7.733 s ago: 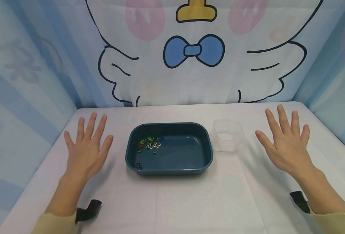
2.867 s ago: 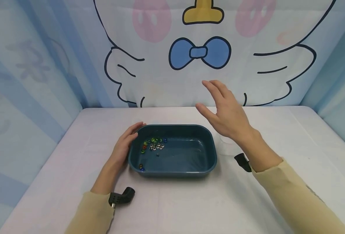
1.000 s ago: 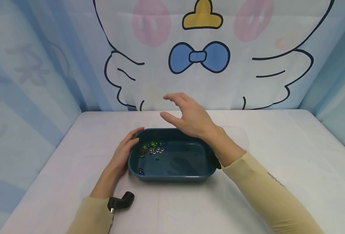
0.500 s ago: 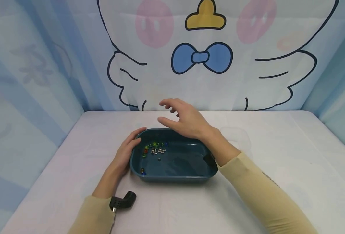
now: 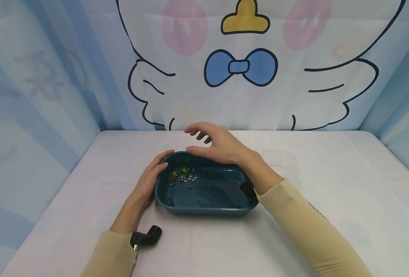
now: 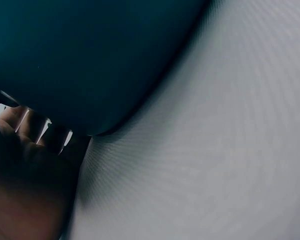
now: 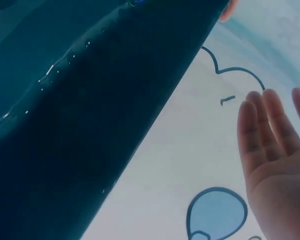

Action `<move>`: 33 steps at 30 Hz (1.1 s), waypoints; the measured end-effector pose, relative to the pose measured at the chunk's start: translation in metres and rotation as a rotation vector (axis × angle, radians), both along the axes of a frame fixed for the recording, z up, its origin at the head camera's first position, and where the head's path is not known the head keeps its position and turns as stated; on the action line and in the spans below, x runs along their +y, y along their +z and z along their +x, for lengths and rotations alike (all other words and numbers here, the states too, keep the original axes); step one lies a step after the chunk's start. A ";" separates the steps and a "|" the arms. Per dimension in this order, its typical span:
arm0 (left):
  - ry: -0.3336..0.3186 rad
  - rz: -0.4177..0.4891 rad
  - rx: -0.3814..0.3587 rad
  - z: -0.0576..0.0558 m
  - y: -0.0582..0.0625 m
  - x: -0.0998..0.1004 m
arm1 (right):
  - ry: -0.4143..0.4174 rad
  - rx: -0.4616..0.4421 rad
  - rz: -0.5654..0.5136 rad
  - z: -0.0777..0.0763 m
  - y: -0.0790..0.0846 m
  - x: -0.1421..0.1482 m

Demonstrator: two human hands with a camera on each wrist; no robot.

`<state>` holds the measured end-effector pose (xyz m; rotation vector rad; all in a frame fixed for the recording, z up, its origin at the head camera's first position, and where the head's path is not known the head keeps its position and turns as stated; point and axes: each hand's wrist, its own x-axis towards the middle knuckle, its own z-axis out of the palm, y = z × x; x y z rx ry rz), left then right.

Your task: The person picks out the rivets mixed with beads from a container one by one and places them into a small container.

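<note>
A dark blue basin point(image 5: 206, 211) stands on the white tabletop. My left hand point(image 5: 145, 181) holds its left end, thumb over the rim and fingers along the outer wall; the left wrist view shows those fingers point(image 6: 27, 122) under the basin's edge. My right hand point(image 5: 221, 145) hovers at the far rim, thumb and fingers apart and loosely bent, nothing between them. In the basin's left half lie small green glass balls point(image 5: 185, 170), a red one point(image 5: 173, 178), blue ones point(image 5: 171, 204), and several small silvery rings point(image 5: 190, 177). One tiny dark piece point(image 5: 189, 187) lies apart from them.
A clear plastic container point(image 5: 282, 157) stands right of the basin, partly behind my right forearm. Behind the table hangs a printed cloth point(image 5: 239, 100), with curtains at both sides. Black wrist camera mounts point(image 5: 147, 236) stick out from my sleeves.
My right hand went from the table's right side to above the basin, then lowered slightly at its far rim with fingers bending more. The left hand came to the basin's left end and stays there.
</note>
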<state>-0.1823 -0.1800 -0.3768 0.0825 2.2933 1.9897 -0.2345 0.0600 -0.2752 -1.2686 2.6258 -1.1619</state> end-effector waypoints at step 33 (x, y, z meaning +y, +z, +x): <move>-0.011 0.063 -0.024 0.000 -0.001 -0.001 | 0.293 -0.236 0.105 -0.011 -0.027 -0.009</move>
